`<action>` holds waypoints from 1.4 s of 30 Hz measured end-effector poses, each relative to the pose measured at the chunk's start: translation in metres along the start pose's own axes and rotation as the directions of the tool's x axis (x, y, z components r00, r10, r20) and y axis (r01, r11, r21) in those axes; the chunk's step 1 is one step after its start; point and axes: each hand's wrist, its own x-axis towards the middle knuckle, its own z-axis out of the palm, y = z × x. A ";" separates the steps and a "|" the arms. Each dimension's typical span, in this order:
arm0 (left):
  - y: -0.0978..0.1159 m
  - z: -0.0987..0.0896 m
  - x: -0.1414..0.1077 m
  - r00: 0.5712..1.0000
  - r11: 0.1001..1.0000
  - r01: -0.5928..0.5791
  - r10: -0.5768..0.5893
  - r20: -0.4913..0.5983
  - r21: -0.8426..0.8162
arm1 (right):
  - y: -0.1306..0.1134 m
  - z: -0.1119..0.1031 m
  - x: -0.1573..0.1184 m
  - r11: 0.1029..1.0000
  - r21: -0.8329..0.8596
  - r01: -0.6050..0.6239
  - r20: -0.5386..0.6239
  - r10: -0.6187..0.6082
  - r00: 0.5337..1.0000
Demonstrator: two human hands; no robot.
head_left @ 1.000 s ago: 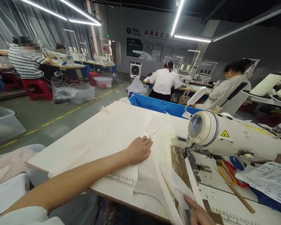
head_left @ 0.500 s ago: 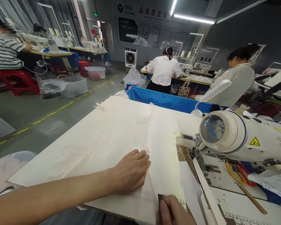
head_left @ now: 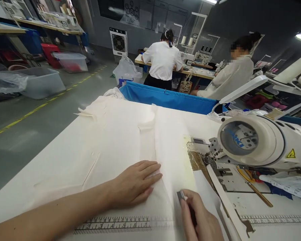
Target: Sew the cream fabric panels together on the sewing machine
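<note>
Pressing flat at the lower centre of the frame, the left hand (head_left: 135,182) is lying with fingers spread open on the pale cream sheet of fabric (head_left: 120,134), pinning it to the white worktable (head_left: 278,204). Just to its right, at the bottom edge, the right hand (head_left: 199,217) is pinching a small grey metal tool (head_left: 181,195) between thumb and fingers; what kind of tool it is cannot be told. Its tip is touching the cloth just beside a narrow folded cream strip (head_left: 218,187) that is running toward the needle area.

Judging by this, the cloth is being smoothed and lined up for stitching, and the next move is calling for the strip's edge to be kept straight while both hands are feeding it toward the white industrial sewing machine (head_left: 256,142) at centre right.

A printed ruler scale (head_left: 115,226) is showing along the table's near edge. Room for moving is lying open to the left and ahead across the cloth; on the right the machine head and the yellow-handled scissors (head_left: 251,187) are crowding in.

Farther up, a blue fabric bin (head_left: 170,98) is standing at the table's far edge, and two people are sitting at other machines beyond.
</note>
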 end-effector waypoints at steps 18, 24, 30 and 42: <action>-0.006 0.003 -0.003 1.000 1.000 -0.001 0.002 -0.006 0.011 | -0.019 0.052 0.063 0.984 -0.131 0.123 -0.074 -0.134 0.988; -0.006 0.005 -0.003 1.000 1.000 0.005 -0.004 -0.031 0.016 | -0.019 0.052 0.065 0.980 -0.138 0.142 -0.072 -0.153 0.986; -0.003 0.007 -0.003 0.999 0.999 0.003 -0.001 -0.039 0.052 | -0.019 0.052 0.066 0.968 -0.187 0.164 -0.058 -0.178 0.982; -0.002 0.011 -0.003 0.999 0.996 0.006 -0.003 -0.034 0.086 | -0.014 0.026 0.039 0.996 -0.057 0.074 0.081 -0.069 0.994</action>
